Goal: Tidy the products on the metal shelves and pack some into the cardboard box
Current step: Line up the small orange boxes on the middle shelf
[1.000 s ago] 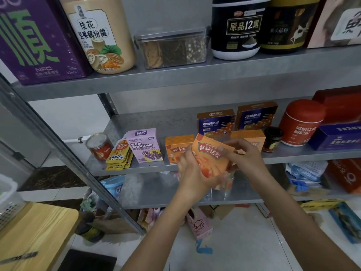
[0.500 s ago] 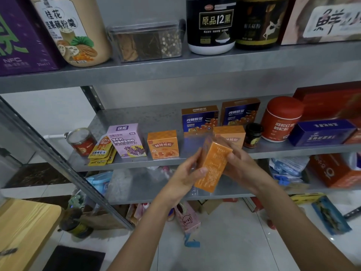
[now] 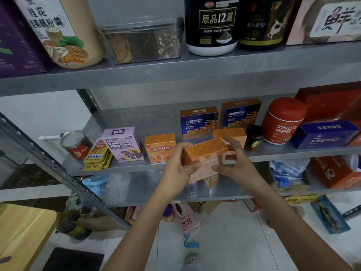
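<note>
An orange box (image 3: 205, 151) is held level in front of the middle metal shelf (image 3: 136, 124), between both hands. My left hand (image 3: 178, 169) grips its left end. My right hand (image 3: 234, 163) grips its right end and underside. Two matching orange boxes stand on the shelf, one (image 3: 160, 147) to the left and one (image 3: 230, 133) just behind the held box. Behind them stand two blue and orange boxes (image 3: 199, 121). I see no cardboard packing box clearly; brown cardboard (image 3: 207, 207) shows on the floor under the shelves.
The middle shelf also carries a red tin (image 3: 76, 144), yellow sachets (image 3: 97, 157), a purple box (image 3: 123, 143), a small dark jar (image 3: 254, 136), a red canister (image 3: 283, 120) and a blue box (image 3: 324, 133). Large jars (image 3: 211, 24) fill the top shelf. A wooden table (image 3: 23, 235) is at lower left.
The orange box has been turned from upright on end to lying level and lifted toward the middle shelf. Both hands have kept hold of it.
</note>
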### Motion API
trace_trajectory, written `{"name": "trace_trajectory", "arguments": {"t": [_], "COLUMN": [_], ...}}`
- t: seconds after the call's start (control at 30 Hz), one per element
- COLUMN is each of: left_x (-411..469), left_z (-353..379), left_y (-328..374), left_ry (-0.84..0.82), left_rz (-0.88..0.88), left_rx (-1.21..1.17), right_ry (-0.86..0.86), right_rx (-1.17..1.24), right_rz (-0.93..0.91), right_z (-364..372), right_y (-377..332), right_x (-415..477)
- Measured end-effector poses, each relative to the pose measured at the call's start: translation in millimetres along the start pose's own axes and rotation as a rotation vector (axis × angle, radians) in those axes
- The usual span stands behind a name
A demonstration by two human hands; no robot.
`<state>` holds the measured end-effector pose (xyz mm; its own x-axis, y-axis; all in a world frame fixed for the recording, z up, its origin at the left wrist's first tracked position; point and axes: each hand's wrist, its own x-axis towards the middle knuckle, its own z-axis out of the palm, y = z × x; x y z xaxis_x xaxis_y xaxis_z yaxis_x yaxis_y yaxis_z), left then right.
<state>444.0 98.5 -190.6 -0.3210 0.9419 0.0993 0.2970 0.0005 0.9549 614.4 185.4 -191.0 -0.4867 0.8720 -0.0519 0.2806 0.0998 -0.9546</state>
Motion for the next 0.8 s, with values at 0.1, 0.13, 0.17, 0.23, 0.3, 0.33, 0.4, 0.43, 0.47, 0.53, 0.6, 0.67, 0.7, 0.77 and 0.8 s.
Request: {"name": "trace_trajectory", "arguments": {"t": [0.1,0.13,0.17,0.23,0.3,0.33,0.4,0.43,0.47,0.53,0.6,0.67,0.7,0.77,0.8], "left_x": [17.9,23.5,29.0,40.3,53.1,59.1,69.3,73.4,77.1,85.9,94.7,101.1,102.9,105.3,106.0], "left_z": [-14.2,-16.5,-17.8,-19.0,-20.3,-20.3,-19.1,-18.7,-18.7,-20.4,-21.5,-20.0,-18.4,-15.0,-14.1], "left_y": [-3.0,-2.8,-2.2,1.9,7.6,9.9,10.3,9.0,8.2,7.2,7.6,7.5,6.8,3.5,1.3], "left_ry": [-0.091,-0.113,-0.134,-0.180,-0.199,-0.210,-0.240,-0.252,-0.257,-0.250,-0.241,-0.239,-0.244,-0.255,-0.262], "left_rz": [0.002,-0.011,-0.025,-0.041,-0.001,0.022,0.045,0.056,0.072,0.112,0.137,0.138,0.136,0.144,0.145], "left_rx": [0.021,0.028,0.051,0.119,0.319,0.431,0.554,0.586,0.611,0.654,0.710,0.764,0.789,0.843,0.865], "right_ry": [-0.039,-0.030,-0.022,-0.008,0.016,0.022,0.028,0.035,0.046,0.076,0.125,0.170,0.182,0.200,0.195], "right_rx": [-0.085,-0.104,-0.116,-0.136,-0.203,-0.262,-0.403,-0.459,-0.501,-0.567,-0.655,-0.700,-0.729,-0.818,-0.865], "right_rz": [-0.051,-0.074,-0.083,-0.070,-0.091,-0.110,-0.147,-0.162,-0.172,-0.185,-0.242,-0.349,-0.402,-0.445,-0.433], "right_z": [-7.0,-9.5,-11.6,-13.7,-13.4,-12.6,-9.9,-8.2,-6.6,-3.9,-3.3,-7.5,-11.0,-20.2,-24.4], "right_y": [5.3,6.8,7.5,7.2,4.1,2.4,0.3,-0.4,-0.8,2.2,6.4,11.7,14.7,23.7,29.1], "right_x": [15.5,21.5,27.3,37.8,46.8,51.0,58.7,61.9,64.8,70.5,75.8,82.3,86.5,97.1,101.8]}}
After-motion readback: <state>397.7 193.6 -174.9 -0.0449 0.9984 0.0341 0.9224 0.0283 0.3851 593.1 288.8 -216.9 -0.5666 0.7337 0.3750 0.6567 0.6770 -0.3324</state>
